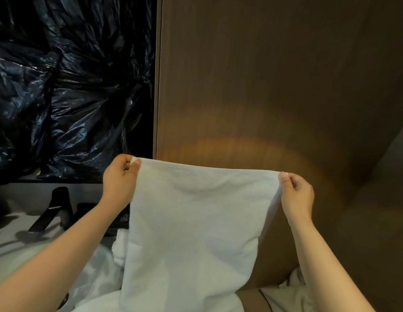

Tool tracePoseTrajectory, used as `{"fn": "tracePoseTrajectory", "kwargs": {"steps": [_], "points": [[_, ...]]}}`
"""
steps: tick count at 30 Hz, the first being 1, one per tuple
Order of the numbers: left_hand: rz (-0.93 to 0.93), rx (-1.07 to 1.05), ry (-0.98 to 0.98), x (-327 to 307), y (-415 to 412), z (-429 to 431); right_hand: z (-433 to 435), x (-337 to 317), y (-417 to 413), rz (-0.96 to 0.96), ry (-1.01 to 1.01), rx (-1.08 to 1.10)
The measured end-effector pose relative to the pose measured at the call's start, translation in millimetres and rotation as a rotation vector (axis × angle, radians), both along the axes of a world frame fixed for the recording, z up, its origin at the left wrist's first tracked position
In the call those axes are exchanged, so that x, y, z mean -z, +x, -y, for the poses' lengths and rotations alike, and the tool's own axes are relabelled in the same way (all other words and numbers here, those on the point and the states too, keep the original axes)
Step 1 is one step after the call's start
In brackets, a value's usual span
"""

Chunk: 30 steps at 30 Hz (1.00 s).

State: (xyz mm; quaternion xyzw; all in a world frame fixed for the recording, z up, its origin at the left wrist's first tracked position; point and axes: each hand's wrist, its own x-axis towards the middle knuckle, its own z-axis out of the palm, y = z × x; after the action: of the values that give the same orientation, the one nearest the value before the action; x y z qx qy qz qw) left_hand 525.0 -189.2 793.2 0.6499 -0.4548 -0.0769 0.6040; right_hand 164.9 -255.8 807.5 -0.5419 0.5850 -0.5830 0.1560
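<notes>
As we held the white towel (196,221) up in front of the brown wooden panel (274,86), it hung with its long axis running top to bottom. Its upper edge was stretched between our hands and sloped slightly down toward the right one. Our left hand (120,176) pinched the upper left corner between thumb and curled fingers. Our right hand (297,195) pinched the upper right corner the same way, thumb on the near side. Both hands were clamped on the cloth and well apart from each other. Below them the towel's lower end met a heap of white cloth (99,278). Below and to the left of the left hand a black tap (54,208) stood on a grey counter (16,239). Above that hand, crumpled black plastic sheeting (61,86) covered the wall.
</notes>
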Motion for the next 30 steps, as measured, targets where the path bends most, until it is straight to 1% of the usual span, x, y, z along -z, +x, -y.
{"fn": "tracePoseTrajectory", "kwargs": {"steps": [3, 5, 7, 9, 12, 14, 16, 18, 20, 22, 24, 26, 30], "points": [[0.039, 0.044, 0.0, -8.2, -8.7, -9.2, -12.4, -3.1, 6.5, -0.035, -0.08, 0.004], [0.002, 0.087, -0.006, -19.9, -18.0, -18.8, -23.6, -8.4, 9.5, -0.04, -0.132, -0.025], [-0.071, 0.123, -0.005, -34.3, -26.9, -31.8, -33.4, -17.9, 7.6, -0.019, -0.135, -0.113], [-0.152, 0.176, -0.018, -50.8, -34.0, -47.3, -43.0, -31.6, 3.3, 0.037, -0.073, -0.262], [-0.32, 0.385, -0.055, -75.3, -41.4, -63.6, -51.7, -51.9, -2.2, 0.177, 0.086, -0.427], [-0.416, 0.51, -0.026, -86.1, -42.2, -64.8, -47.8, -58.5, -3.3, 0.233, 0.202, -0.436], [-0.449, 0.534, 0.053, -86.5, -40.3, -57.3, -39.5, -57.7, -1.4, 0.203, 0.296, -0.35], [-0.396, 0.45, 0.176, -71.8, -38.1, -42.0, -27.7, -43.3, -1.1, 0.143, 0.308, -0.24], [-0.219, 0.273, 0.299, -42.2, -32.9, -23.5, -17.6, -19.2, 0.3, 0.071, 0.271, -0.16], [-0.033, 0.13, 0.345, -6.4, -24.5, -11.0, -10.0, 8.3, -1.7, -0.018, 0.259, -0.133], [0.063, 0.069, 0.345, 24.3, -16.0, -6.4, -4.8, 33.8, -5.5, -0.105, 0.28, -0.096], [0.107, 0.03, 0.358, 46.5, -9.1, -6.2, -2.8, 55.5, -7.6, -0.172, 0.305, -0.072], [0.109, 0.018, 0.312, 64.3, -9.2, -10.3, -8.6, 74.1, -2.7, -0.194, 0.283, -0.094]]}}
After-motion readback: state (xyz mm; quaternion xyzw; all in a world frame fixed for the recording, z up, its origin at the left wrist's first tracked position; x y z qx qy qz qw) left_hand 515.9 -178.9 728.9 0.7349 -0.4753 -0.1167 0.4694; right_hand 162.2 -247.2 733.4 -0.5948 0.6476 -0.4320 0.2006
